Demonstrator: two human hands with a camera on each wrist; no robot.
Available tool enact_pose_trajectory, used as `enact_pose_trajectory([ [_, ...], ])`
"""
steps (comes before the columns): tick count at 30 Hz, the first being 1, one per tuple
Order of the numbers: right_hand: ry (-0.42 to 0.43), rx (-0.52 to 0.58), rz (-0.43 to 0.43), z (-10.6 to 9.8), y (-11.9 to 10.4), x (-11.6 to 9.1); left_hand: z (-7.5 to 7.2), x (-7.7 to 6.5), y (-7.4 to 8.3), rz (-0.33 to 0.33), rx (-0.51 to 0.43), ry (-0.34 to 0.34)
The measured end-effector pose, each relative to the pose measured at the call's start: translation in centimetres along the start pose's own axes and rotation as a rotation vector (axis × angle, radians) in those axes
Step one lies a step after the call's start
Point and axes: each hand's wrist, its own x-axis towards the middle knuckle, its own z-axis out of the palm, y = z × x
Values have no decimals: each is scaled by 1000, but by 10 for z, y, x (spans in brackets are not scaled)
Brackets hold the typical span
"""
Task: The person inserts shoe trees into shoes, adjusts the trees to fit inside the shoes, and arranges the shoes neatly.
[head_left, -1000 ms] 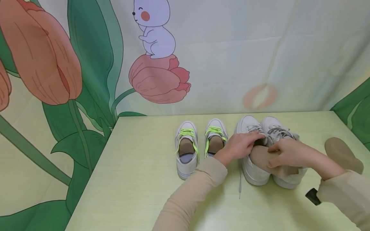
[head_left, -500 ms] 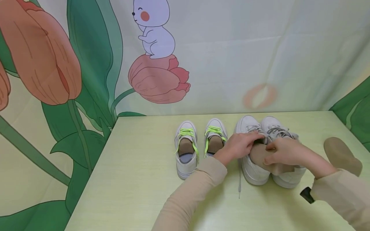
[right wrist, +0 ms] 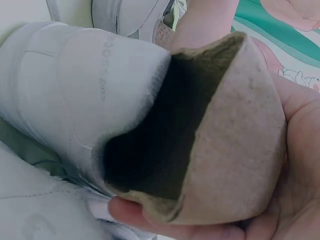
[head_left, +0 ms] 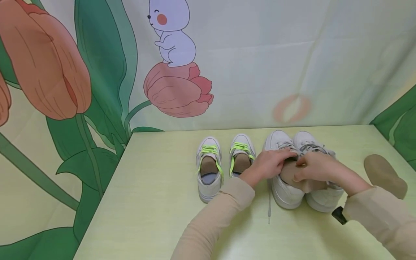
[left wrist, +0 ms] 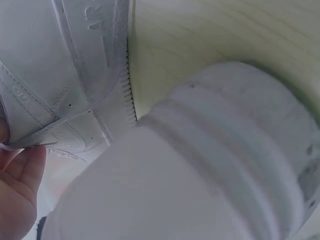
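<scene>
My right hand point(head_left: 320, 167) grips a tan molded-pulp shoe insert point(head_left: 289, 176), thumb and fingers curved around it, spread only as wide as its body. The insert lies tilted across the mouth of the left white sneaker point(head_left: 289, 196) of the larger pair; how far its front end reaches inside, I cannot tell. My left hand point(head_left: 268, 164) pinches that sneaker's upper by the edge of its opening, thumb and fingertips closed on the thin material. The insert looks light, dry and stiff, not slippery; its ragged hollow rim, seen from my right wrist, would probably crease or tear if squeezed, so the rounded outer shell seems the safer hold. A matching insert point(head_left: 385, 176) lies right, on the table point(head_left: 146, 202).
</scene>
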Motion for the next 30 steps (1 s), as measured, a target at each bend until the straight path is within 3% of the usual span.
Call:
enact_pose_trajectory([
  [6,146,45,2,11,5,-10,6,-2,0,-48,-49,58],
  [11,246,138,-52,22,13,-20,8,-4,0,-104,-82,82],
  [19,176,486,-170,32,29,-34,11,-6,-1,-141,-155,136],
  [30,216,506,-172,40,31,-34,9,-6,-2,-137,-224,146],
])
